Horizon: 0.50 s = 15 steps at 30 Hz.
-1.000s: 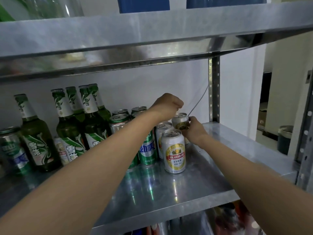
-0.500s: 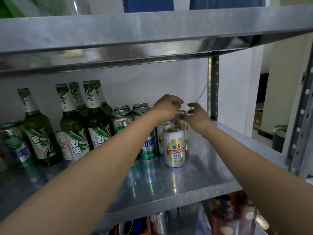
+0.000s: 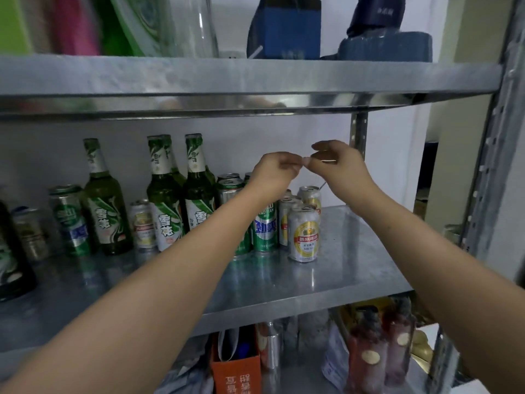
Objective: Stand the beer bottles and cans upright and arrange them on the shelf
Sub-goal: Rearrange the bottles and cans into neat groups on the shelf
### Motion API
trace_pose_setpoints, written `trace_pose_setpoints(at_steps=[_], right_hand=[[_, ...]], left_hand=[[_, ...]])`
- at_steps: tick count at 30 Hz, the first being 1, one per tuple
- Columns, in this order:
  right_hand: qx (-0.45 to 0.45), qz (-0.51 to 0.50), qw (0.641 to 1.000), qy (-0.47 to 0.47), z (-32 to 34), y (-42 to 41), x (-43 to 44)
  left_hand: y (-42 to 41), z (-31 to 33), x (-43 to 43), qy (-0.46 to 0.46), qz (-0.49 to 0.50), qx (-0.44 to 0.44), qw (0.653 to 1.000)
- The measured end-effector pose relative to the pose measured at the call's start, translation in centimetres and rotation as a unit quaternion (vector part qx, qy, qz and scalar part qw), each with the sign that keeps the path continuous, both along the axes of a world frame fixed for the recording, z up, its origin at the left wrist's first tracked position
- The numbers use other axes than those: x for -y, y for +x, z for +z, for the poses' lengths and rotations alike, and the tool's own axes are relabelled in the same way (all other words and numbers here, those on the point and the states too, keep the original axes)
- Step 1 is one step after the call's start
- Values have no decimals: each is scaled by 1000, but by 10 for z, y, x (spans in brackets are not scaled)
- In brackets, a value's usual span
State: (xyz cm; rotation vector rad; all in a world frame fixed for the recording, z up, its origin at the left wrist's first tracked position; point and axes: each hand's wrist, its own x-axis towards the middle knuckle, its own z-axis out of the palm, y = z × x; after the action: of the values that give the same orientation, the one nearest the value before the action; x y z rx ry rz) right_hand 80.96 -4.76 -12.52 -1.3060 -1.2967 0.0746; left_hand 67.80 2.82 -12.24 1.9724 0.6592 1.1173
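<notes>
2 bare hands are hovering above a tight cluster of upright beer cans on the galvanised steel shelf, fingertips touching: the left hand is curling into a loose fist whose contents cannot be told, while the right hand is hanging half-open, holding nothing visible. The green glass beer bottles with white-and-green labels are standing upright to the left; the white-and-gold aluminium can is standing just beside the green aluminium can. The left forearm is crossing close in front of cans and bottles, so a careless drop is risking a clipped can and, on slick metal, a domino topple.
</notes>
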Motion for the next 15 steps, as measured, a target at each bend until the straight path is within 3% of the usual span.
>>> trace_pose_setpoints(at_steps=[10, 15], right_hand=[[8, 86, 996, -1, -14, -118, -16], [-1, 171, 985, -23, -31, -208, -40]], left_hand=[[-114, -27, 17, 58, 35, 19, 997], [-205, -40, 5, 27, 113, 71, 991]])
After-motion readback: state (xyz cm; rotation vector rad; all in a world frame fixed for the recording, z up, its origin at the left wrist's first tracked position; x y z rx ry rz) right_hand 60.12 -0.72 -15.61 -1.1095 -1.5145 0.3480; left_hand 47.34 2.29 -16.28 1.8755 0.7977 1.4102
